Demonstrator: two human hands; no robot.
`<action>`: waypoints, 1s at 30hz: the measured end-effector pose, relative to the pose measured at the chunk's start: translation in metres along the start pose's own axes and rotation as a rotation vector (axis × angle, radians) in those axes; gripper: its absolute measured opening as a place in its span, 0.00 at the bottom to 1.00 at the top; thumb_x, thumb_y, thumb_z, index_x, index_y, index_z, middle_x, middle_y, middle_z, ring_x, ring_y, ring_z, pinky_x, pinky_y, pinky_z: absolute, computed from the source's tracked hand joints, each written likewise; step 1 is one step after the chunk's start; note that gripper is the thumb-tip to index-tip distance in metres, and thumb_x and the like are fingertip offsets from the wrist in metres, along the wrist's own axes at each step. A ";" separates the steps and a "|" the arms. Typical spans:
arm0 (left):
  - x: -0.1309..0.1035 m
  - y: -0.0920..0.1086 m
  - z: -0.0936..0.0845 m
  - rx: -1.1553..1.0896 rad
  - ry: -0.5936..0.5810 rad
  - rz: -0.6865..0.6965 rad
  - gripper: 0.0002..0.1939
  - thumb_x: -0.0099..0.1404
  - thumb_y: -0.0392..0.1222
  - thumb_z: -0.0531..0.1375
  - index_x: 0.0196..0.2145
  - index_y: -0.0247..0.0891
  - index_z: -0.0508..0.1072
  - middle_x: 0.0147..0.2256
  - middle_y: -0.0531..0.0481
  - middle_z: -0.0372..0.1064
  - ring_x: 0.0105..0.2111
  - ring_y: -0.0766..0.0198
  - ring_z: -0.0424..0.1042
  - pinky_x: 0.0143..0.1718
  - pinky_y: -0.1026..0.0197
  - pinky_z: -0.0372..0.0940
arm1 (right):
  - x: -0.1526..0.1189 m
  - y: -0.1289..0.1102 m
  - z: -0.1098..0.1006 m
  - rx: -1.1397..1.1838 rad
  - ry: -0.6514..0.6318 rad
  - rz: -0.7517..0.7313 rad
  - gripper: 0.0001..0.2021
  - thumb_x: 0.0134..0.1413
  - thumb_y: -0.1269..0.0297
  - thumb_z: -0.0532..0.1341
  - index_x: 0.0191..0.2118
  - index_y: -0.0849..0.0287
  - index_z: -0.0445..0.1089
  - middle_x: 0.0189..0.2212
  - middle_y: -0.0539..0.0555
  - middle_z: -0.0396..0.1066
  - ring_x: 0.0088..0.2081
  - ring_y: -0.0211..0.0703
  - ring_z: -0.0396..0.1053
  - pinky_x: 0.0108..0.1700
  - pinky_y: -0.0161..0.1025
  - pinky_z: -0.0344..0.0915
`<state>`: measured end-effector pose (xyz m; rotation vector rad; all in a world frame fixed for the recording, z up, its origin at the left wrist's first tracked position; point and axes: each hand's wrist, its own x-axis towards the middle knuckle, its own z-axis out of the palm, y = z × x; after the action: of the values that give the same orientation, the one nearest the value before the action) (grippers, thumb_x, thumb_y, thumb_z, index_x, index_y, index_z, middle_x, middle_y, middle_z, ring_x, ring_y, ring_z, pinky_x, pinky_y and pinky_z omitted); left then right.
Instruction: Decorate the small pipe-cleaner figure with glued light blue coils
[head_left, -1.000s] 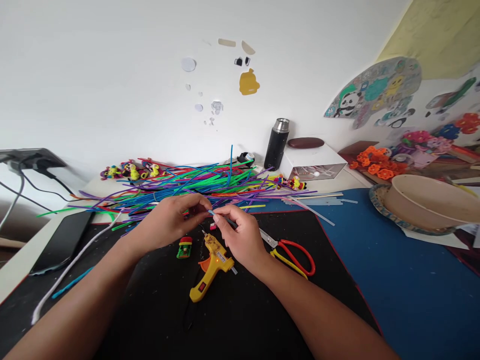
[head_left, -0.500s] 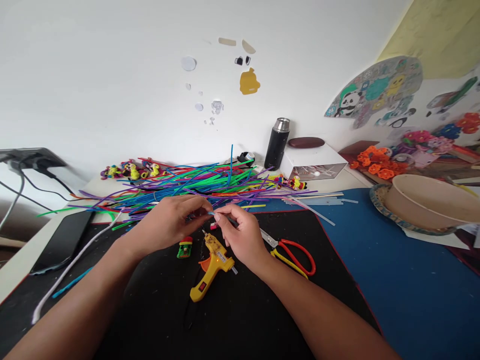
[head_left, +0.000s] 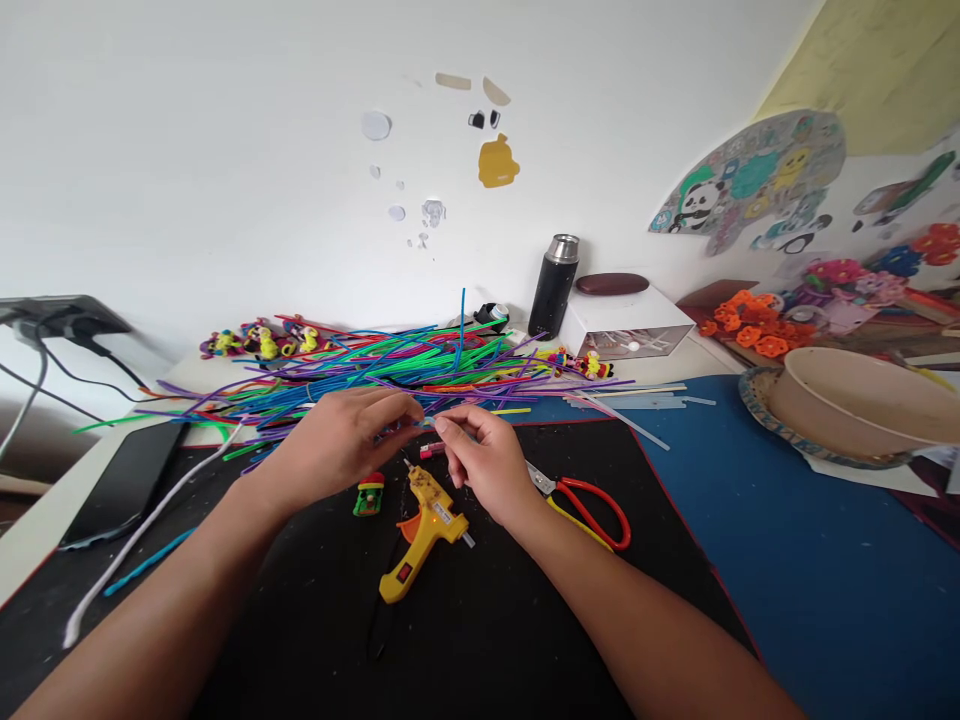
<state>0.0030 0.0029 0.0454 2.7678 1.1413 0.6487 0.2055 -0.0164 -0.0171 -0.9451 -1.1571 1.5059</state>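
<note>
Fingertips of my left hand (head_left: 337, 440) and my right hand (head_left: 489, 458) pinch a thin light-blue pipe cleaner (head_left: 427, 424) between them, above the black mat (head_left: 300, 610). Most of its length is hidden by my fingers. Below the hands lies a yellow hot glue gun (head_left: 426, 530), its nozzle pointing away from me and a small orange light on. Left of its nozzle sits a small green figure piece with a red and yellow top (head_left: 368, 496). Scissors with red and yellow handles (head_left: 596, 505) lie partly behind my right wrist.
A heap of coloured pipe cleaners (head_left: 405, 368) spreads along the wall. Behind it stand a black thermos (head_left: 555, 290) and a white box (head_left: 626, 325). A phone (head_left: 124, 485) and white cord (head_left: 142, 545) are left; a beige bowl (head_left: 870, 400) is right, beside translucent glue sticks (head_left: 634, 405).
My right hand has shifted slightly right, away from my left, so a little more of the light-blue pipe cleaner shows between them. The glue gun and scissors stay put.
</note>
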 end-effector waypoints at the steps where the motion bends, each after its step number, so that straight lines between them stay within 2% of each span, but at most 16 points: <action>1: 0.000 0.000 0.000 -0.002 -0.001 -0.004 0.12 0.77 0.46 0.55 0.42 0.41 0.76 0.35 0.47 0.79 0.32 0.59 0.77 0.34 0.61 0.65 | 0.000 0.000 0.000 0.002 -0.004 0.008 0.17 0.58 0.46 0.67 0.37 0.56 0.72 0.17 0.42 0.62 0.15 0.33 0.58 0.18 0.33 0.51; 8: -0.001 -0.002 0.001 0.003 0.014 -0.011 0.11 0.76 0.45 0.55 0.43 0.41 0.77 0.36 0.48 0.80 0.33 0.59 0.77 0.34 0.61 0.66 | 0.001 0.001 0.000 0.020 -0.015 0.026 0.18 0.57 0.45 0.68 0.37 0.56 0.72 0.16 0.42 0.63 0.15 0.33 0.57 0.19 0.33 0.51; 13: -0.002 -0.004 0.001 -0.019 0.005 0.012 0.12 0.77 0.44 0.56 0.44 0.42 0.79 0.39 0.47 0.81 0.36 0.57 0.79 0.38 0.60 0.68 | 0.000 0.001 0.000 0.028 -0.022 0.036 0.17 0.57 0.46 0.68 0.37 0.56 0.72 0.16 0.41 0.63 0.15 0.33 0.57 0.19 0.33 0.50; 24: -0.002 -0.008 -0.003 -0.029 -0.033 0.054 0.14 0.79 0.42 0.54 0.46 0.43 0.80 0.38 0.47 0.81 0.37 0.58 0.78 0.39 0.60 0.68 | 0.002 0.005 0.000 0.004 -0.022 0.037 0.17 0.58 0.46 0.68 0.36 0.56 0.73 0.15 0.41 0.63 0.15 0.33 0.57 0.19 0.33 0.51; 27: -0.003 -0.009 -0.002 -0.027 -0.027 0.038 0.13 0.78 0.42 0.54 0.45 0.43 0.80 0.39 0.47 0.81 0.38 0.57 0.79 0.41 0.60 0.67 | 0.002 0.005 0.001 0.010 -0.025 0.038 0.17 0.58 0.46 0.68 0.37 0.56 0.73 0.15 0.41 0.63 0.15 0.33 0.57 0.19 0.33 0.51; 30: -0.004 -0.011 -0.001 -0.063 -0.062 -0.031 0.12 0.77 0.46 0.57 0.46 0.43 0.80 0.39 0.48 0.81 0.37 0.57 0.79 0.39 0.60 0.67 | 0.002 0.004 0.001 0.016 -0.023 0.041 0.17 0.57 0.46 0.68 0.36 0.56 0.72 0.15 0.41 0.63 0.14 0.33 0.57 0.19 0.33 0.51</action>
<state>-0.0070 0.0079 0.0430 2.6926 1.1285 0.5805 0.2036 -0.0151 -0.0212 -0.9489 -1.1466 1.5600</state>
